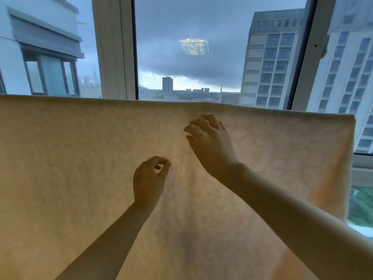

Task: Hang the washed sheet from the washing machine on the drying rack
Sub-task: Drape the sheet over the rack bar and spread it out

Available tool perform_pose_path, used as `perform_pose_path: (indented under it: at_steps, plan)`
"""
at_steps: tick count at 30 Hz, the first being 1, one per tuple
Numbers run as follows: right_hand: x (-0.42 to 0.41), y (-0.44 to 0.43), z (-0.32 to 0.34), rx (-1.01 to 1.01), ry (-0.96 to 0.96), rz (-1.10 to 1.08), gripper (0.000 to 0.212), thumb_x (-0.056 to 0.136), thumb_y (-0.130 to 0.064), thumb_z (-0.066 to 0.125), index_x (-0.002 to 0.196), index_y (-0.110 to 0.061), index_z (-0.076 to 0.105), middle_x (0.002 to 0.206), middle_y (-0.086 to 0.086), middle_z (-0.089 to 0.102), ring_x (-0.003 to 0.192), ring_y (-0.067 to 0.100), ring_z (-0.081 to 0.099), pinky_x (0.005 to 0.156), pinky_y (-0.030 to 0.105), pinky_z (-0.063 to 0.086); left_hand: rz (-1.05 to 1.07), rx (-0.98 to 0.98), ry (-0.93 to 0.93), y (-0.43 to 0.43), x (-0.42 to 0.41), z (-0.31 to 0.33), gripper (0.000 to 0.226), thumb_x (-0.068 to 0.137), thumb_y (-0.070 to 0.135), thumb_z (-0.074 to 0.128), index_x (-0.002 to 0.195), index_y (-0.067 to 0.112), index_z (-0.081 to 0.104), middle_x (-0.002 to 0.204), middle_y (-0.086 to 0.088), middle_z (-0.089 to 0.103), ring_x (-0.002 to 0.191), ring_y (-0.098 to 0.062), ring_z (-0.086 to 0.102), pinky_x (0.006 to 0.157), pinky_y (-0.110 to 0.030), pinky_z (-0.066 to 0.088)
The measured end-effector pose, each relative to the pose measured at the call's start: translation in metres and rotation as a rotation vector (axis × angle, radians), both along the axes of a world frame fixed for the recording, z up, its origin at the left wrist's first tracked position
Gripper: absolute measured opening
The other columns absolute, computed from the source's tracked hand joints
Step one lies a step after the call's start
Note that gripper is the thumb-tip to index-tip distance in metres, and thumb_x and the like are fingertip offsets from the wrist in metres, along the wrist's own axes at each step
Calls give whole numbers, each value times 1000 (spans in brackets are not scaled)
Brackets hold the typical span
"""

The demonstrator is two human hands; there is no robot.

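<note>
A pale cream sheet (76, 158) with a faint floral pattern hangs spread wide in front of me, folded over a bar that its top edge hides. Its right edge ends near the window frame. My left hand (149, 178) is at the middle of the sheet, thumb and forefinger pinched together against the cloth. My right hand (210, 142) is higher and a little to the right, fingers curled and apart, resting on the sheet just below its top edge. The drying rack itself is hidden by the cloth.
Right behind the sheet is a large window (191, 57) with white frames (115, 47). Tall buildings (270, 61) and a dark cloudy sky lie beyond. A ceiling light's reflection (193, 46) shows in the glass.
</note>
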State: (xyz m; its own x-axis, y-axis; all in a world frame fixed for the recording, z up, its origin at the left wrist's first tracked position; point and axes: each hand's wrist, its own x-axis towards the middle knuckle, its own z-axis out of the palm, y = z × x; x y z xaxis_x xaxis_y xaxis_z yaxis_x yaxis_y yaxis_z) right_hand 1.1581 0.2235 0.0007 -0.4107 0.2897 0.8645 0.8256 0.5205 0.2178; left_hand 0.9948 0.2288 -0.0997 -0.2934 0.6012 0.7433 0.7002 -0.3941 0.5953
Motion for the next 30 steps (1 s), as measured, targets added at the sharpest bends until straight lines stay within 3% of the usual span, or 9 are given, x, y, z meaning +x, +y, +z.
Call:
perform_pose_path:
  at_steps: [4, 6, 9, 12, 17, 21, 27, 30]
  plan:
    - [3, 18, 32, 83, -104, 1, 31, 69, -6, 82, 98, -9, 71, 100, 7, 68, 102, 28, 60, 83, 42, 52, 119, 212, 61, 10, -29, 55, 17, 89, 24, 65, 105, 18, 68, 101, 2, 69, 88, -15, 62, 80, -3, 32]
    - [4, 24, 42, 43, -146, -8, 27, 77, -10, 77, 102, -9, 69, 103, 8, 67, 102, 28, 60, 84, 43, 51, 171, 235, 167, 12, -41, 75, 25, 91, 18, 64, 115, 14, 64, 112, -3, 66, 101, -19, 58, 88, -9, 31]
    - [6, 29, 54, 34, -175, -2, 21, 86, -14, 68, 107, -10, 67, 109, 8, 64, 99, 27, 61, 84, 41, 49, 235, 223, 322, 21, -55, 95, 34, 91, 15, 63, 125, 10, 59, 122, -8, 63, 114, -26, 52, 95, -28, 37]
    - [9, 33, 66, -10, -178, 2, 20, 93, -15, 60, 112, -10, 64, 114, 7, 63, 103, 25, 60, 85, 39, 49, 261, 192, 449, 31, -69, 104, 34, 93, 12, 58, 127, 9, 59, 128, -9, 60, 117, -26, 52, 100, -32, 36]
    - [9, 46, 77, -90, -143, 70, 12, 97, -14, 54, 104, -11, 63, 103, 5, 61, 99, 23, 56, 80, 35, 47, 213, 186, 436, 36, -71, 115, 30, 98, 15, 50, 127, 8, 56, 125, -10, 61, 117, -24, 54, 99, -24, 33]
    - [8, 56, 80, -101, -109, 94, 7, 96, -12, 55, 94, -13, 62, 96, 1, 60, 93, 20, 55, 78, 34, 49, 160, 195, 434, 42, -77, 126, 29, 98, 23, 49, 117, 8, 63, 113, -9, 64, 106, -22, 57, 92, -22, 37]
    - [7, 63, 79, -5, -173, 37, 17, 81, 1, 69, 85, -13, 60, 86, 0, 59, 77, 16, 55, 65, 27, 47, 177, 230, 451, 49, -81, 140, 15, 93, 18, 60, 99, 7, 68, 92, -9, 65, 85, -16, 53, 74, -25, 39]
    - [11, 64, 80, -23, -196, 34, 23, 81, 6, 63, 93, -12, 56, 89, 1, 54, 78, 15, 53, 64, 26, 45, 143, 224, 455, 51, -85, 147, 10, 91, 16, 63, 93, 8, 68, 86, -7, 64, 81, -16, 53, 71, -26, 40]
